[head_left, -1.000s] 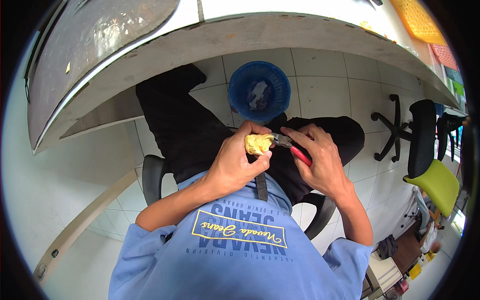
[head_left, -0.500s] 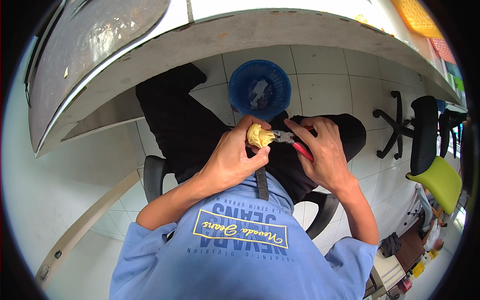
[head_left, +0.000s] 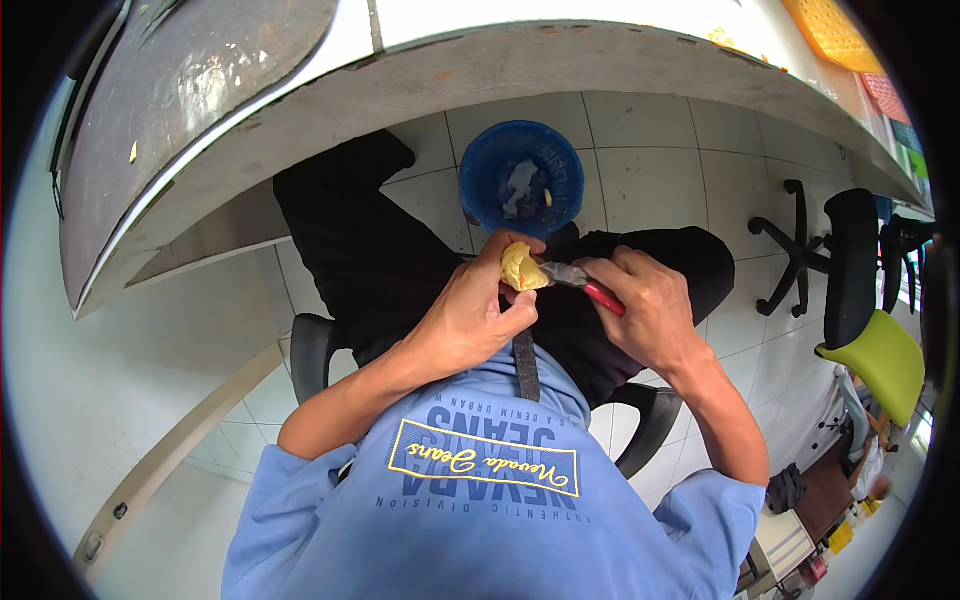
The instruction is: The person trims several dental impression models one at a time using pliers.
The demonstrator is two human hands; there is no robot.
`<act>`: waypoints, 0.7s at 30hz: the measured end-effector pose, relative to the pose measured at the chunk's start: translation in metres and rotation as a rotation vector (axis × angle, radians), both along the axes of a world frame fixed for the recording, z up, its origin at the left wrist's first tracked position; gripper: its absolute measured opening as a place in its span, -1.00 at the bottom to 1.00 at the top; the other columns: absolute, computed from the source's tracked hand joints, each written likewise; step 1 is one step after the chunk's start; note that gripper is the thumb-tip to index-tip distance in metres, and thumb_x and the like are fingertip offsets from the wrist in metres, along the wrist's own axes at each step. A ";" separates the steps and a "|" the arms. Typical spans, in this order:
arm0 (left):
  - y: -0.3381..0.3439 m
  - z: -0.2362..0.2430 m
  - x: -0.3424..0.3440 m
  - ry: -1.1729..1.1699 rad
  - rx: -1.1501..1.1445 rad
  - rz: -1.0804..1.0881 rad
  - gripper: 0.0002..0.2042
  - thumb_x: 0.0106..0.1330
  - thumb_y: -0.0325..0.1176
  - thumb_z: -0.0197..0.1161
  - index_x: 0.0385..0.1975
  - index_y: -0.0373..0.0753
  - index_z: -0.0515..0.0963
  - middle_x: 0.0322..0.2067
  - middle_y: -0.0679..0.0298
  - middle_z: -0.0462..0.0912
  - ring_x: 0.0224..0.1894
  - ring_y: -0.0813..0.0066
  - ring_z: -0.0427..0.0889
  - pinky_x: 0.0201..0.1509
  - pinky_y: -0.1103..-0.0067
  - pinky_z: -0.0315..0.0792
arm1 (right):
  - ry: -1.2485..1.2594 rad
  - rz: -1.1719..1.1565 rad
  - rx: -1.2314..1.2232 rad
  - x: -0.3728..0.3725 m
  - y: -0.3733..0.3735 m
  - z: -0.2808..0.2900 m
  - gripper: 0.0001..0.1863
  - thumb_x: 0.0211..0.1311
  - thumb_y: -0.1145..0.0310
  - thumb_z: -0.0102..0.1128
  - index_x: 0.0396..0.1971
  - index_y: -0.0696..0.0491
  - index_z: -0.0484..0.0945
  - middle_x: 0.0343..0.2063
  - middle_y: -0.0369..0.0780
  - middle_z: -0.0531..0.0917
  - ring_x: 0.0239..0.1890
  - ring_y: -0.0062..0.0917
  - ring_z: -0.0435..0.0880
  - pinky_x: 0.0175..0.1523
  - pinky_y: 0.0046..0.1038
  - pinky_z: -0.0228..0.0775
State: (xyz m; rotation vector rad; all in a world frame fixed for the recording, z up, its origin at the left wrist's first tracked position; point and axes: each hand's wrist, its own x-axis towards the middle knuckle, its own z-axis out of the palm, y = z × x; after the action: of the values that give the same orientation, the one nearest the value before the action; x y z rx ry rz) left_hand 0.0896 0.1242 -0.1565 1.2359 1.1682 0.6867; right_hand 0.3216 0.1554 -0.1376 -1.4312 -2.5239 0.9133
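Note:
Between my thumb and fingers, my left hand (head_left: 478,305) grips a crumpled pale yellow lump (head_left: 522,266) over my lap. Red-handled pliers (head_left: 604,297) are in my right hand (head_left: 648,310), its fingers wrapped round the handles; their metal jaws reach to the lump's right side, and I cannot tell whether they are closed on it. Just beyond both hands, on the tiled floor, stands a blue bucket (head_left: 480,200) with white scraps (head_left: 518,180) and a small pale piece (head_left: 548,198) inside.
A worn desk (head_left: 450,58) spans the top, with yellow (head_left: 835,30) and pink (head_left: 882,95) perforated plastic items at right. A green-seated chair (head_left: 875,365) stands at right. My chair's armrests flank me. A wooden cabinet (head_left: 820,500) and clutter sit at lower right.
Both hands have shifted slightly upward and right, and the yellow lump has turned. My right fingers have closed more round the pliers' handles. A small pale piece now shows inside the bucket.

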 end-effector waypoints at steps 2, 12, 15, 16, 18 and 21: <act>0.000 -0.008 0.003 -0.068 0.003 0.046 -0.68 0.33 -0.47 0.11 0.06 -0.34 0.33 -0.24 0.10 0.64 -0.28 0.43 0.64 -0.18 0.51 0.51 | 0.038 -0.030 0.046 0.003 0.004 0.001 -0.59 0.01 0.49 0.37 -0.05 -0.01 0.65 -0.40 -0.13 0.57 -0.30 -0.23 0.60 -0.13 -0.21 0.45; 0.032 0.069 -0.024 0.037 0.202 -0.093 -0.77 0.38 -0.50 0.02 0.00 -0.29 0.37 -0.12 0.07 0.62 -0.08 0.40 0.61 0.03 0.51 0.47 | 0.265 -0.224 0.150 0.015 0.007 -0.026 -0.65 0.12 0.44 0.28 -0.05 0.11 0.66 -0.32 -0.02 0.63 -0.25 -0.10 0.63 -0.11 -0.20 0.49; 0.057 0.155 -0.029 0.311 0.727 -0.094 -0.75 0.27 -0.57 0.01 -0.06 -0.30 0.45 -0.21 0.08 0.50 -0.24 0.28 0.59 -0.05 0.44 0.48 | 0.338 -0.335 0.080 0.020 -0.006 -0.033 -0.65 0.15 0.45 0.27 -0.02 0.09 0.66 -0.30 -0.03 0.64 -0.22 -0.11 0.64 -0.06 -0.21 0.50; 0.068 0.182 -0.029 0.405 0.858 -0.100 -0.73 0.23 -0.59 0.01 -0.07 -0.31 0.45 -0.22 0.08 0.46 -0.27 0.30 0.55 -0.09 0.44 0.48 | 0.373 -0.364 0.066 0.020 -0.009 -0.034 -0.65 0.16 0.45 0.26 -0.01 0.08 0.66 -0.29 -0.03 0.64 -0.20 -0.11 0.64 -0.04 -0.22 0.50; 0.096 0.227 -0.018 0.540 1.004 -0.054 -0.72 0.21 -0.60 0.01 -0.07 -0.32 0.45 -0.25 0.09 0.45 -0.30 0.32 0.54 -0.12 0.44 0.48 | 0.416 -0.396 0.036 0.017 -0.013 -0.043 -0.61 0.17 0.47 0.23 0.04 0.03 0.64 -0.22 -0.03 0.66 -0.18 -0.11 0.65 -0.01 -0.24 0.50; 0.166 0.264 0.012 0.563 1.081 -0.043 -0.76 0.32 -0.46 0.07 -0.03 -0.31 0.43 -0.23 0.19 0.51 -0.21 0.53 0.55 -0.10 0.57 0.47 | 0.446 -0.429 -0.047 0.013 -0.021 -0.058 -0.56 0.18 0.48 0.20 0.10 -0.03 0.62 -0.14 -0.03 0.67 -0.11 -0.10 0.66 0.02 -0.24 0.51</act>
State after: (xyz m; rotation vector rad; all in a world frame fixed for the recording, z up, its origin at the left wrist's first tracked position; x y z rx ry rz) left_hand 0.1020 0.2906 0.1070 2.4722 1.2238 1.0245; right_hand 0.3344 0.1346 -0.1959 -1.4937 -1.8002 1.0648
